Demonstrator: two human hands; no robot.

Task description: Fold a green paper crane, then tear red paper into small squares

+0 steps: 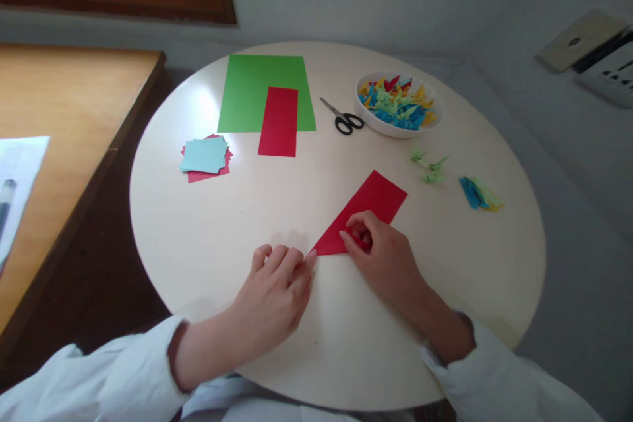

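Note:
A sheet of red paper [373, 196] lies slanted on the white round table, with a fold bringing its near end to a sharp point at the left. My left hand [277, 287] is closed, its thumb and fingertips pinched at that pointed corner. On the near part of the sheet rests my right hand [386, 254], fingers curled in toward the thumb and against the paper. Part of the sheet's lower right side is hidden under this hand.
Beyond lie a green sheet [247, 92], a red paper strip [279, 122], black-handled scissors [346, 120] and a white bowl [390, 132] of folded paper cranes. Small blue paper squares [204, 155] are stacked left; green cranes [432, 171] and folded paper pieces [479, 194] lie right.

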